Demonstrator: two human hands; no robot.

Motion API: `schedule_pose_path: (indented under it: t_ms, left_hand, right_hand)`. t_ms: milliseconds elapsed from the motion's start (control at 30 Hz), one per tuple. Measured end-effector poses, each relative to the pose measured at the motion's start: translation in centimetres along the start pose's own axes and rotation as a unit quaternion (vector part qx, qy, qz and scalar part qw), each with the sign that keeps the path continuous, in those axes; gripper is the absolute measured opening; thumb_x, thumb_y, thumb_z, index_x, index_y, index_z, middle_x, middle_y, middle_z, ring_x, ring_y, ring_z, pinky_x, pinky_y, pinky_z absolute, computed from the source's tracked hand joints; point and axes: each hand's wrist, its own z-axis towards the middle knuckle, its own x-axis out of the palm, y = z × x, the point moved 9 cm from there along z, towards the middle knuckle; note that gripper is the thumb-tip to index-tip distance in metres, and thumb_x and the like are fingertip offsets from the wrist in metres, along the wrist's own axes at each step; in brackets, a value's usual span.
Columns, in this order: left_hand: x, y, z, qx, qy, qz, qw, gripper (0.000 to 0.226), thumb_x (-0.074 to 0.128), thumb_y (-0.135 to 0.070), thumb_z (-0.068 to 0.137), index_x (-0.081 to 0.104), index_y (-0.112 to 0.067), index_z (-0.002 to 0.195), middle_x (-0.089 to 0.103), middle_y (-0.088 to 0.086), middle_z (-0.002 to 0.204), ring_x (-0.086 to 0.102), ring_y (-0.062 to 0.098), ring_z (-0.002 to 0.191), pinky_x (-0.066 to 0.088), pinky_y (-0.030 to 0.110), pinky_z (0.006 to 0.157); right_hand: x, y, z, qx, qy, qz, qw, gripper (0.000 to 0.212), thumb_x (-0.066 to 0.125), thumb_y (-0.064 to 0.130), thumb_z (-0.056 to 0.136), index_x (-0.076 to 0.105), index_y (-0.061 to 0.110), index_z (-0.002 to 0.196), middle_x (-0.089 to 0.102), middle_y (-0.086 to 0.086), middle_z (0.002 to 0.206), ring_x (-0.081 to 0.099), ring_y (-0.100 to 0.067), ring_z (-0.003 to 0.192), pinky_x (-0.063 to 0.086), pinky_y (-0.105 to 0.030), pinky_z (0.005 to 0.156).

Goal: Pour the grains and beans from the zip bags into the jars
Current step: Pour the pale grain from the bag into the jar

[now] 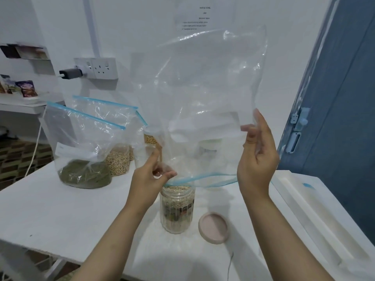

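I hold a large clear zip bag (203, 88) upside down, its blue zip mouth hanging over an open glass jar (177, 207) filled to the brim with pale grains. The bag looks empty. My left hand (150, 179) pinches the bag's mouth at its left corner, just above the jar. My right hand (257, 155) pinches the bag's right side higher up. Behind my left hand stands an empty clear jar (144, 157). A zip bag of green beans (83, 151) and a zip bag of pale grains (113, 136) stand at the back left of the white table (60, 209).
A pink jar lid (213, 228) lies top down right of the filled jar. White foam packing (316, 216) lies along the table's right side. A wall socket with a black plug (71, 74) is behind the bags. A blue door (341, 98) is at the right.
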Motion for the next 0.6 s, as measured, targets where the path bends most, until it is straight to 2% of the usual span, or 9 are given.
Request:
schedule_pose_path:
  t_ms: [100,233,400,467,533,600]
  left_hand:
    - [0.1,0.3,0.0,0.003,0.01,0.001,1.0,0.079,0.07,-0.005,0.089,0.036,-0.068,0.123,0.075,-0.01,0.085,0.068,0.003,0.078,0.048,0.013,0.08]
    - [1.0,0.5,-0.1,-0.009,0.064,0.042,0.997,0.075,0.053,-0.004,0.1,0.016,-0.049,0.148,0.075,-0.013,0.101,0.069,0.001,0.093,0.042,0.005,0.084]
    - [1.5,-0.1,-0.5,-0.014,0.115,0.053,0.992,0.078,0.047,-0.009,0.103,0.002,-0.046,0.154,0.071,-0.021,0.111,0.063,-0.002,0.106,0.037,0.001,0.085]
    - [1.5,-0.5,-0.7,-0.006,0.124,0.055,0.991,0.077,0.045,-0.01,0.104,0.001,-0.052,0.151,0.069,-0.024,0.113,0.064,0.0,0.105,0.043,0.007,0.085]
    - [1.5,-0.8,-0.8,-0.002,0.13,0.053,0.99,0.077,0.044,-0.01,0.104,0.002,-0.058,0.147,0.068,-0.024,0.114,0.065,0.004,0.102,0.047,0.02,0.086]
    - [1.4,-0.8,-0.8,-0.004,0.127,0.055,0.99,0.077,0.043,-0.01,0.104,0.002,-0.058,0.147,0.068,-0.024,0.115,0.065,0.003,0.104,0.047,0.018,0.085]
  right_hand:
    - [0.1,0.0,0.1,-0.003,0.006,0.0,1.0,0.033,0.045,0.025,0.107,0.052,0.038,0.136,0.067,0.009,0.1,0.061,-0.008,0.1,0.048,-0.058,0.096]
    - [0.1,-0.1,0.3,-0.007,0.014,-0.002,1.0,0.033,0.046,0.024,0.107,0.051,0.037,0.137,0.067,0.001,0.101,0.06,-0.007,0.098,0.049,-0.052,0.099]
    - [0.4,-0.1,0.3,-0.005,0.01,0.01,1.0,0.033,0.045,0.021,0.107,0.051,0.036,0.137,0.067,0.003,0.1,0.06,-0.005,0.099,0.049,-0.051,0.1]
    - [0.5,-0.1,0.4,-0.006,0.014,0.01,1.0,0.034,0.045,0.021,0.107,0.051,0.033,0.138,0.066,0.003,0.099,0.06,-0.005,0.099,0.049,-0.044,0.102]
    - [0.6,-0.3,0.5,-0.002,0.012,0.011,1.0,0.034,0.045,0.022,0.107,0.052,0.033,0.138,0.066,0.005,0.099,0.059,-0.006,0.097,0.049,-0.044,0.101]
    - [0.8,-0.5,0.5,0.003,0.017,0.012,1.0,0.034,0.045,0.023,0.107,0.052,0.033,0.138,0.066,0.007,0.099,0.059,-0.007,0.097,0.049,-0.043,0.099]
